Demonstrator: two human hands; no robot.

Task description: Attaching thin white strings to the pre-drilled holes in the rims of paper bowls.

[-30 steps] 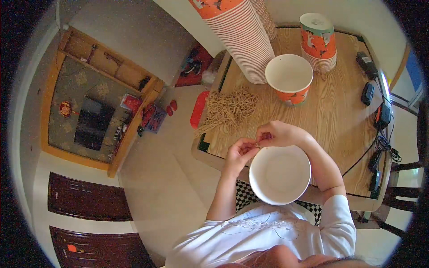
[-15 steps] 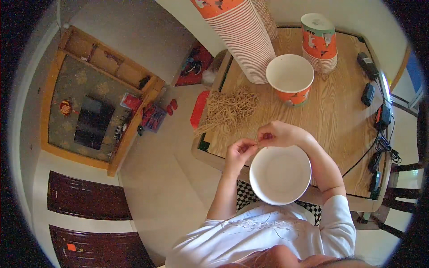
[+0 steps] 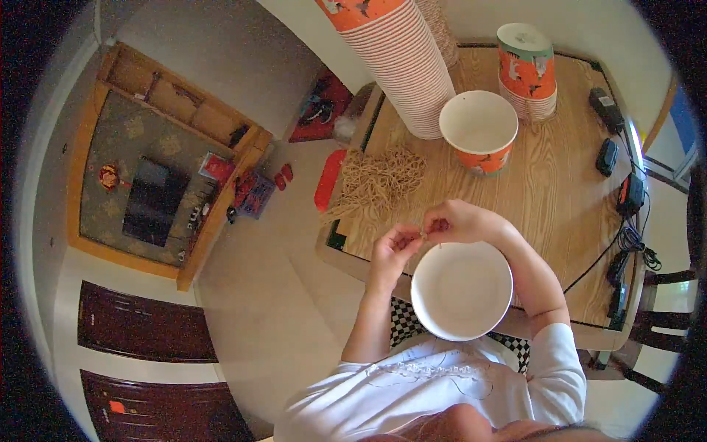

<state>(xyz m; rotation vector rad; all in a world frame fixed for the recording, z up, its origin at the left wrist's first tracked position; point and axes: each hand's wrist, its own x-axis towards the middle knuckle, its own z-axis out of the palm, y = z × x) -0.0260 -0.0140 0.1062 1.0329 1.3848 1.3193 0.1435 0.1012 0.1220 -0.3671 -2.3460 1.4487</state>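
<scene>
Head view: a white, round, open-topped tub (image 3: 462, 291) below two pinching hands

Nearest, we see a white short-sleeved shirt (image 3: 456, 379), with the tub just in front, between the forearms. At the tub's far rim the bare left hand (image 3: 394, 252) and bare right hand (image 3: 458, 222) meet, fingertips pinched on a thin tan strand (image 3: 424, 236), mostly hidden. Beyond, on the brown wood-grain table (image 3: 552, 221), we find a loose heap of tan, stringy strands (image 3: 383, 177), an upright orange-patterned tub with a white inside (image 3: 482, 158), a tall stack of white-rimmed tubs (image 3: 405, 74) and a shorter, upside-down orange-patterned stack (image 3: 526, 70).

Black television screen (image 3: 155, 202), red slippers (image 3: 280, 182), coiled black cable (image 3: 630, 239)
</scene>
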